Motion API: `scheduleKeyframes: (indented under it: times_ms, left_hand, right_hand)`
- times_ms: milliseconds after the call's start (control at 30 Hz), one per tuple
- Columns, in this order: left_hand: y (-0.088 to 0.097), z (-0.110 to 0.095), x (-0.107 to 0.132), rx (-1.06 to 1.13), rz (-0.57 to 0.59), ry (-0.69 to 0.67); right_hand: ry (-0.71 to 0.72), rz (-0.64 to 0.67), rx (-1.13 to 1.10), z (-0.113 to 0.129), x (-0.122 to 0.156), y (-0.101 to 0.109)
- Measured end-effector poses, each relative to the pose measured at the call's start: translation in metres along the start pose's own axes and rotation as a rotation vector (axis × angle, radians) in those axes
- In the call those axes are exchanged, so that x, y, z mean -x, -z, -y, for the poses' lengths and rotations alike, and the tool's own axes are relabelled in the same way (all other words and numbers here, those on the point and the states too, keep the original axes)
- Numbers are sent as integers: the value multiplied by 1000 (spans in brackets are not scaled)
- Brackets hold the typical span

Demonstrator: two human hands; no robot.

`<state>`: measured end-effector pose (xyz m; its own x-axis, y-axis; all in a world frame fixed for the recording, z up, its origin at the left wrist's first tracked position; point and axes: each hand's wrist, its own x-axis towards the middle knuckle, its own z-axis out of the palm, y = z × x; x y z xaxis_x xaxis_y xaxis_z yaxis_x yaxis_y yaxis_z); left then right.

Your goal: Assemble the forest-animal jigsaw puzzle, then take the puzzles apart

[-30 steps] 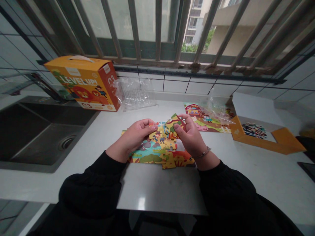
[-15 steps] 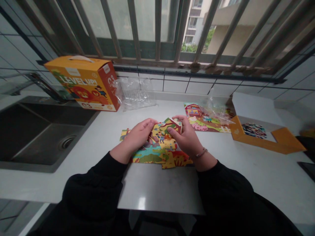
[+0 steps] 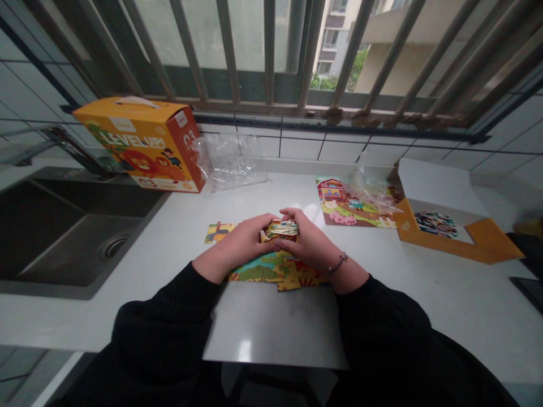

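Observation:
Between my palms is a stack of puzzle pieces [image 3: 283, 228], its layered pale edges showing at the top. My left hand [image 3: 250, 234] wraps its left side, and my right hand [image 3: 302, 237] closes round its right side, with the thumbs meeting at the near edge. Under my hands lie joined puzzle pieces [image 3: 258, 271] with a green and turquoise animal scene, partly hidden by my hands. A yellow puzzle piece [image 3: 217, 230] shows just left of my left hand.
An orange puzzle box [image 3: 148, 147] stands at the back left beside a sink [image 3: 85, 237]. Crumpled clear plastic bags [image 3: 233, 161] lie near the wall. At right are a farm-scene puzzle [image 3: 343, 212] and an opened orange box [image 3: 445, 244] with loose pieces inside.
My hands have drawn together and gathered the loose pieces into a stack turned edge-on. Before, the pieces' printed faces showed between my hands.

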<state>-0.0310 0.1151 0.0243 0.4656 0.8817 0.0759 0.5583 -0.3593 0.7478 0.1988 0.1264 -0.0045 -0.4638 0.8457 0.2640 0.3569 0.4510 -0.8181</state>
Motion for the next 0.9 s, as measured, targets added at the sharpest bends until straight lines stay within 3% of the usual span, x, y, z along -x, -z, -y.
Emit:
scheduleKeyframes:
  times_ms: [233,467,567,633,700,900]
  left_hand:
    - [-14,10,-4,-109,-38,-135]
    - [-8,3,1,10,-106,35]
    - [0,5,1,-98,-91,29]
    - [4,7,0,-237,-19,16]
    - [5,9,-1,-344,48,1]
    - [4,11,-2,-384,86,22]
  right_hand:
    - [110,59,32,3,0,-6]
    - [-15,-55,192,4,-3,5]
    - [-32,-217,208,4,-2,16]
    - [-38,-351,205,3,-2,22]
    - [-44,-403,215,2,-2,24]
    - [-29,-113,350,-3,-3,18]
